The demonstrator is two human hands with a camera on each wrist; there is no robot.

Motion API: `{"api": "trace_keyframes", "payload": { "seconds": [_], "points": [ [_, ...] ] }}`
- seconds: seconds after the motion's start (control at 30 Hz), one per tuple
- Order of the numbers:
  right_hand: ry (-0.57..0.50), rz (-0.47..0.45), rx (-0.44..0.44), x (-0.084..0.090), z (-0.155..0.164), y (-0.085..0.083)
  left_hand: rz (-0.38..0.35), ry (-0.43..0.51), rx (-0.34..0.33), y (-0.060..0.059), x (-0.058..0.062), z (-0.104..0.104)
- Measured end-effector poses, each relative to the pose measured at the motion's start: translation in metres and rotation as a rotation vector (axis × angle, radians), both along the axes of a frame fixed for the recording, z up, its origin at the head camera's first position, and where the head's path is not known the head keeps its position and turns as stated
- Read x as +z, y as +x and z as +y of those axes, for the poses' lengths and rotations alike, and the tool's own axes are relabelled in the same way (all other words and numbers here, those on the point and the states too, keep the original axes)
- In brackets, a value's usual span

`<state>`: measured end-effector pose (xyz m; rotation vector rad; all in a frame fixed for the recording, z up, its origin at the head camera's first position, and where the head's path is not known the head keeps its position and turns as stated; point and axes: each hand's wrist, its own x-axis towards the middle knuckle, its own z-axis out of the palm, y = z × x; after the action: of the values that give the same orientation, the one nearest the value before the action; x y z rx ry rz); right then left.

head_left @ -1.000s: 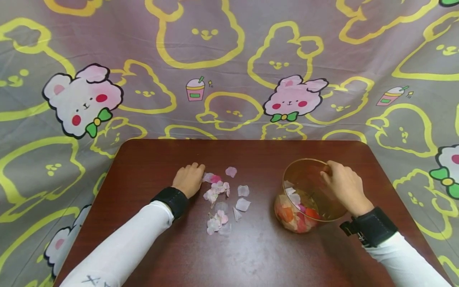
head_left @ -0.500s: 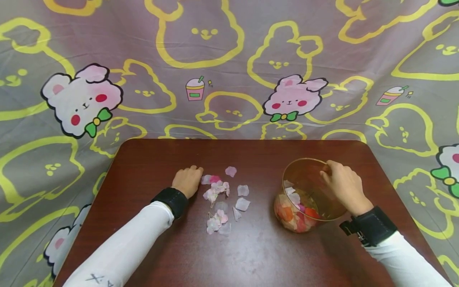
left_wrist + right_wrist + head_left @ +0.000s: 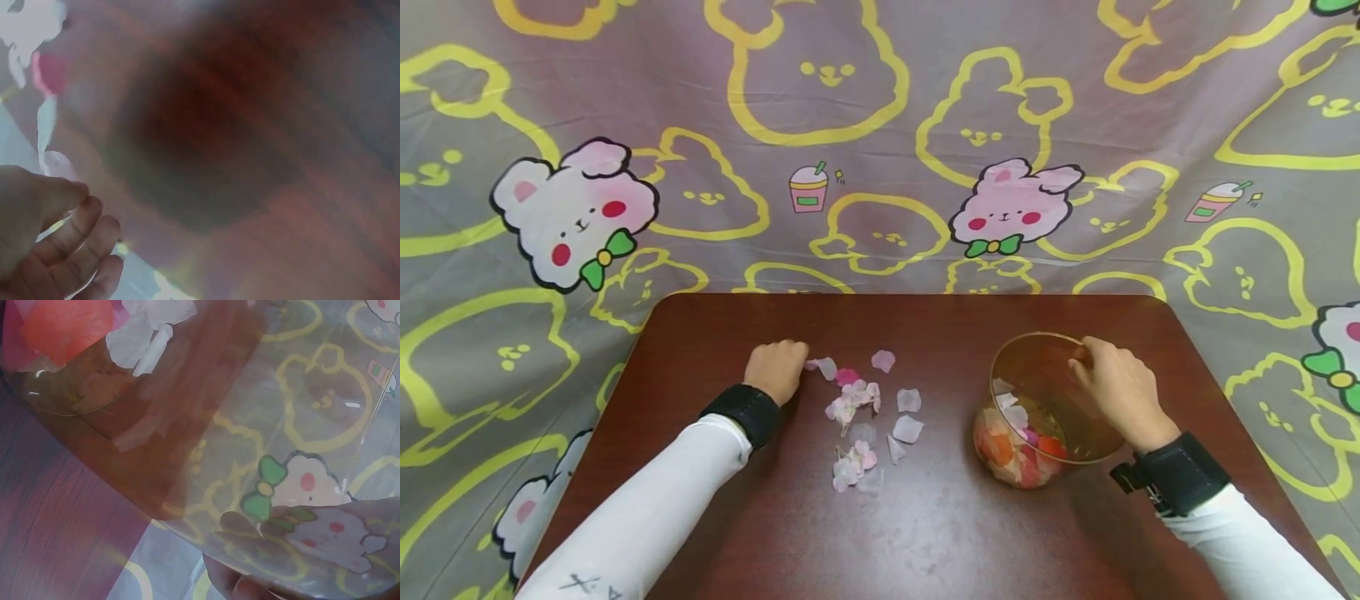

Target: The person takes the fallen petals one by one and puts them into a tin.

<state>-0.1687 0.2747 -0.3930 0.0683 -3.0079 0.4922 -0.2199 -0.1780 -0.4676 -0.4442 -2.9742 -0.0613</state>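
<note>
My left hand (image 3: 777, 371) is at the left edge of the scattered petals, fingers curled. In the left wrist view its thumb and fingertips come together at a pale pink petal (image 3: 59, 165), pinching its edge. A whitish petal (image 3: 827, 368) and a bright pink petal (image 3: 847, 377) lie just right of it. At the right, my right hand (image 3: 1122, 387) grips the rim of an amber see-through container (image 3: 1037, 362), thumb inside the wall. Orange, pink and white petals (image 3: 1015, 446) fill its lower part. In the right wrist view the fingers show partly through the wall.
Two pale blossom clusters (image 3: 856, 400) (image 3: 853, 464) lie mid-table, with several loose whitish petals (image 3: 908, 428) to their right. A lilac petal (image 3: 883, 360) lies farther back. The brown table (image 3: 925, 533) ends against a cartoon-printed cloth (image 3: 865, 108).
My left hand has shifted left from the petals, drawing a pale petal away from the bright pink one. The right hand and the container have stayed in place.
</note>
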Motion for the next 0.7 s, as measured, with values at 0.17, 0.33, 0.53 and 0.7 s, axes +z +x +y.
{"api": "trace_keyframes", "payload": {
  "seconds": [0.17, 0.33, 0.53, 0.7],
  "points": [
    [0.000, -0.004, -0.001, 0.000, -0.001, 0.001, -0.001, 0.028, 0.042, -0.009, 0.018, 0.000],
    [0.003, -0.009, -0.004, 0.000, 0.000, 0.002, -0.006, 0.054, 0.038, -0.016, 0.037, 0.010],
    [0.007, 0.009, 0.001, 0.000, 0.002, 0.003, 0.021, 0.048, -0.020, -0.018, 0.057, 0.039],
    [0.005, 0.014, 0.001, -0.001, 0.003, 0.003, 0.055, 0.067, -0.117, -0.014, 0.072, 0.068]
  ]
}}
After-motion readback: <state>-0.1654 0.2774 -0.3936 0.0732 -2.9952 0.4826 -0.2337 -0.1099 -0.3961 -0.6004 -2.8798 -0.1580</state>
